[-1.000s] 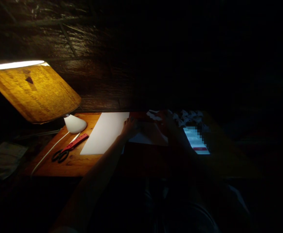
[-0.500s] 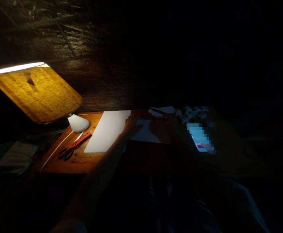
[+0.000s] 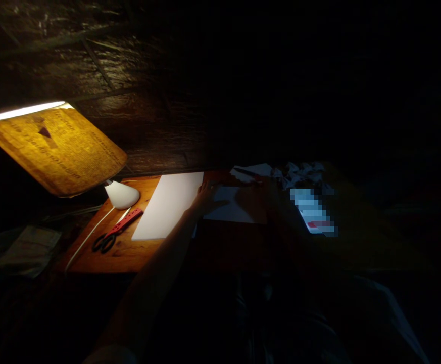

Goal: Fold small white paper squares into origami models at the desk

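Note:
My left hand [image 3: 205,199] lies with its fingers stretched and its thumb apart, over the left edge of a sheet of paper [image 3: 250,212]. A larger white stack or sheet of paper [image 3: 170,202] is just left of that hand, under the lamp light. In deep shadow by the right side of the smaller sheet is my right hand [image 3: 271,197]. Its fingers cannot be made out, nor whether it holds anything. Behind the hands lies a further piece of white paper [image 3: 260,170] with a dark, thin object across it.
A lit lamp with a yellow shade [image 3: 68,151] and white base [image 3: 124,195] stands at the left of the wooden table [image 3: 125,262]. Black-handled scissors [image 3: 104,242] and a red perforated strip [image 3: 125,223] lie before it. Folded paper pieces [image 3: 299,174] sit behind a glowing phone [image 3: 311,212].
The view has shifted slightly. My left thumb now reaches a little farther right over the smaller sheet. The papers look unmoved, and the right hand stays in the dark.

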Available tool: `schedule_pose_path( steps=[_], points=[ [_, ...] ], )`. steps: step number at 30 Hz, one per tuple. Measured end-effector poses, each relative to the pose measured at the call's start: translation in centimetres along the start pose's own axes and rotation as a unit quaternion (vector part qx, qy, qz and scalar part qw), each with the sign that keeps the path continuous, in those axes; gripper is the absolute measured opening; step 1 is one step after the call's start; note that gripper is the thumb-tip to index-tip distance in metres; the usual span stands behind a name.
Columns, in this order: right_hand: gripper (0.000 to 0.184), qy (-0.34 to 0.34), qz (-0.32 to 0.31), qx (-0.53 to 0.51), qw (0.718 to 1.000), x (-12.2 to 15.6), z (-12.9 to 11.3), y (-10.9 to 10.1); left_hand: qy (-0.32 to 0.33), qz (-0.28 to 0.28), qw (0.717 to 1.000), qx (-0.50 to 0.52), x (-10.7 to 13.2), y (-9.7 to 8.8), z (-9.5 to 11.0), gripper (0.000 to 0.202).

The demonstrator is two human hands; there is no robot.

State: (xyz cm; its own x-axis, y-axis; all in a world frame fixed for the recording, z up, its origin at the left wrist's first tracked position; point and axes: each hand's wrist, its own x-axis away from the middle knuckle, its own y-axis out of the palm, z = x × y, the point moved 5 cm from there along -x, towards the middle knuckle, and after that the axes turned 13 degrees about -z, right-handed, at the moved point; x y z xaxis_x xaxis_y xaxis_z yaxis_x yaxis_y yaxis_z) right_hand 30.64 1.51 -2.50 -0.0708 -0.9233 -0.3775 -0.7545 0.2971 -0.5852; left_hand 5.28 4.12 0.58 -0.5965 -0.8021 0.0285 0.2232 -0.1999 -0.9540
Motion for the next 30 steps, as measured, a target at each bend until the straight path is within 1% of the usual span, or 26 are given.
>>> schedule_pose_path(
  steps=[2,4,8,16,20,23,27,30],
  points=[
    [0.031,0.027,0.002,-0.02,0.999,-0.1,0.3,0.1,-0.001,-0.001,1.0,0.003,0.0,0.0,0.0,0.072],
    [0.029,0.037,0.002,-0.036,0.999,-0.1,0.4,0.3,-0.006,-0.006,1.0,0.004,0.0,-0.1,0.2,0.071],
    [0.027,0.018,-0.006,-0.048,0.999,-0.1,0.3,0.5,-0.011,-0.007,1.0,-0.001,0.2,-0.2,0.4,0.07],
    [0.027,0.008,-0.014,-0.044,0.999,-0.1,0.2,0.3,-0.009,-0.004,1.0,-0.003,0.2,-0.3,0.6,0.064],
    [0.025,0.029,-0.024,-0.028,0.999,-0.2,0.1,0.4,-0.01,-0.006,1.0,0.003,0.3,-0.5,0.7,0.062],
    [0.026,0.042,-0.031,-0.022,0.998,0.0,-0.3,0.2,-0.008,-0.008,1.0,0.007,0.3,-0.5,0.8,0.061],
    [0.023,0.068,-0.053,-0.03,0.996,0.1,-1.0,0.1,-0.005,-0.006,1.0,0.012,0.3,-0.4,0.6,0.061],
    [0.024,0.07,-0.05,-0.036,0.996,0.2,-1.0,0.1,-0.002,-0.006,1.0,0.015,0.2,-0.2,0.5,0.062]
  ],
)
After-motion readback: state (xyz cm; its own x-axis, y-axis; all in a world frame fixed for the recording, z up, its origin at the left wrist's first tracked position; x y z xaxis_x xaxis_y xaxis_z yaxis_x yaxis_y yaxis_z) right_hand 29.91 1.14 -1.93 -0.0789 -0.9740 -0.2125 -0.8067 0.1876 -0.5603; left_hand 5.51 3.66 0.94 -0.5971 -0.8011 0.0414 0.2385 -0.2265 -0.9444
